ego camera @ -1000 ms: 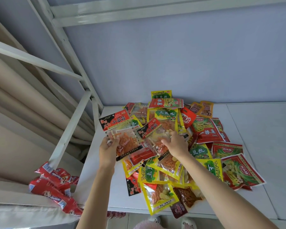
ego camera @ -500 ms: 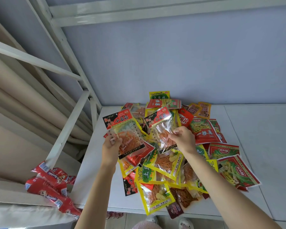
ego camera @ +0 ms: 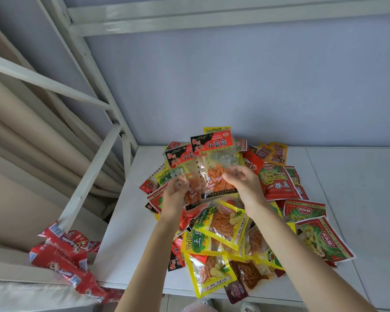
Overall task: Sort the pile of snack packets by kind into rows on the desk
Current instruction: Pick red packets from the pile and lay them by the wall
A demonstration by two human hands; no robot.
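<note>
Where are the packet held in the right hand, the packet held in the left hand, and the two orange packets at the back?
Right-hand packet (ego camera: 214, 163): head view, clear window.
Left-hand packet (ego camera: 178, 155): head view, red header.
Orange packets (ego camera: 277, 153): head view, right packet's face.

I am bringing my two hands together over the pile: a second ago they were apart, and now the right hand (ego camera: 243, 185) is sliding its clear red-topped packet (ego camera: 214, 163) across until it is overlapping the matching packet (ego camera: 182, 167) that the left hand (ego camera: 175, 194) is pinching. Both packets are riding higher and further back than before (their red headers now covering the yellow and red ones at the far edge of the heap). My left hand is shifting rightward, uncovering a red packet (ego camera: 157, 199) lying at the pile's left side.
</note>
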